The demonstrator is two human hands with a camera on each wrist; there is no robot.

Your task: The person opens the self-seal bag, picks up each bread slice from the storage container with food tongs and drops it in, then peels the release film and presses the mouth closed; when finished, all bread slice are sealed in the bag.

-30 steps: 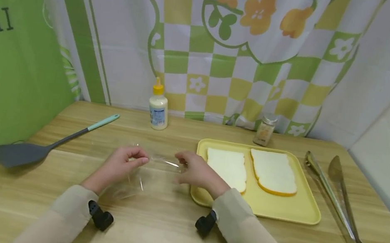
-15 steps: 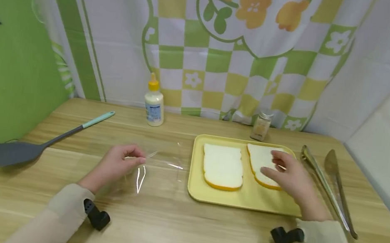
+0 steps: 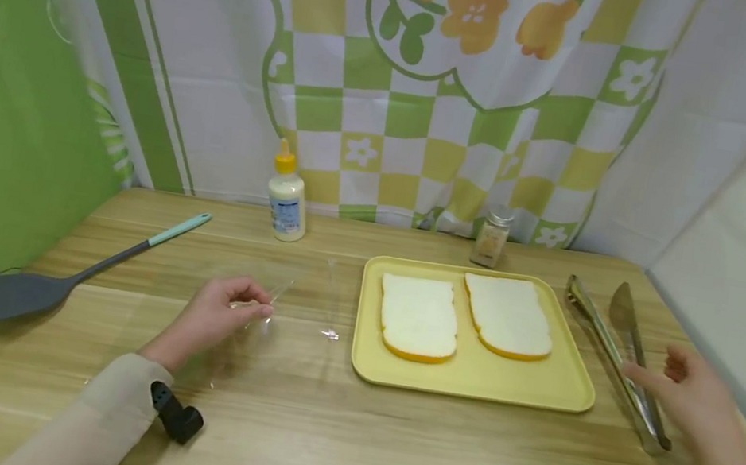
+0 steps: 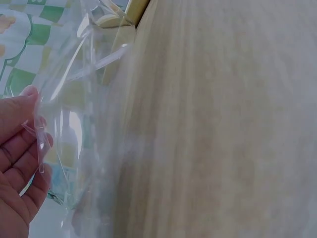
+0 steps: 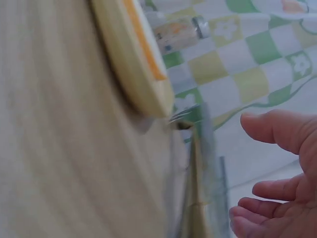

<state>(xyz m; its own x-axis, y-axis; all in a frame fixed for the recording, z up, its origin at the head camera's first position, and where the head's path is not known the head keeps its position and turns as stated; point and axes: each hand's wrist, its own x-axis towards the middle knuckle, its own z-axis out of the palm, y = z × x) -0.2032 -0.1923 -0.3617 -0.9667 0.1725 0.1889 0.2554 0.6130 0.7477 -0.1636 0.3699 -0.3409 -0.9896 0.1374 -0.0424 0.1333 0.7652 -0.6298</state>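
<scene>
In the head view, my left hand pinches the edge of a clear plastic bag above the wooden table. The left wrist view shows the bag hanging loose from the thumb and fingers, crumpled and see-through. My right hand is out at the far right, beside the metal tongs. Its fingers are spread and hold nothing in the right wrist view, where the tongs lie just past the fingertips. Two bread slices lie side by side on a yellow tray between the hands.
A grey spatula with a mint handle lies at the left. At the back stand a squeeze bottle with a yellow cap and a small glass seasoning jar. A patterned curtain hangs behind the table.
My right hand has left the plastic bag, passed over the tray and reached the right side near the tongs. The left hand keeps pinching the bag in nearly the same spot.
</scene>
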